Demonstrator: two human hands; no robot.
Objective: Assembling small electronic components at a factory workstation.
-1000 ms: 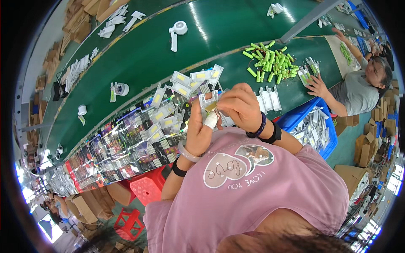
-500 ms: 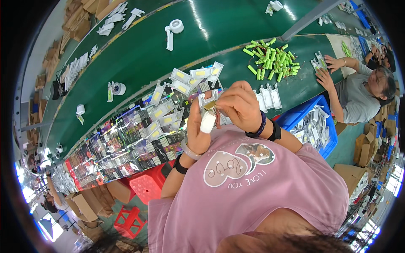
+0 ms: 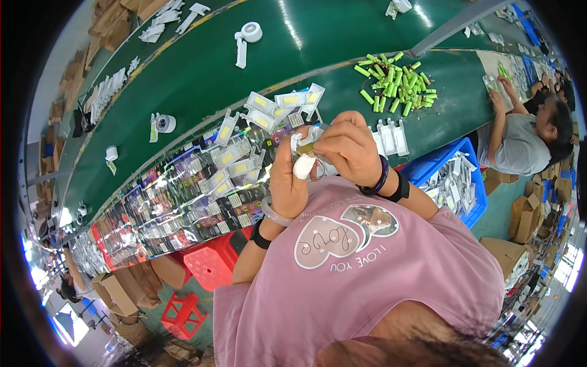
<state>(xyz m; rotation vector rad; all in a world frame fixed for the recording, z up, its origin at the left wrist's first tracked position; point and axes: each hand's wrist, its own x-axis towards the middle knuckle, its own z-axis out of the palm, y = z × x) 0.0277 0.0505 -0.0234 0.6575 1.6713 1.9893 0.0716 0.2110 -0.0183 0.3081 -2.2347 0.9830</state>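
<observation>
My left hand (image 3: 288,186) is closed around a white plastic housing (image 3: 297,142) in front of my chest, and a white wrap (image 3: 304,166) covers its thumb. With bent fingers pinched together, my right hand (image 3: 353,153) grips a small yellowish strip (image 3: 305,148) at the housing. Whether the strip is fixed inside the housing I cannot tell, as fingers hide much of both. Beyond my left hand lie several white housings with yellow light panels (image 3: 227,157), on printed, glossy packages (image 3: 177,205). Further white housings (image 3: 391,137) stand side by side near my right hand.
Green battery cells (image 3: 394,82) are heaped on the green table. A blue bin (image 3: 483,205) of white parts stands at my right, near a seated co-worker (image 3: 520,137). Small white fans (image 3: 251,32) lie on the green belt. Red stools (image 3: 211,263) are at lower left.
My hands stay together at the housing, with the right fingers slightly shifted. The fans on the belt have moved a little leftward. The co-worker's hands have moved farther away along the table.
</observation>
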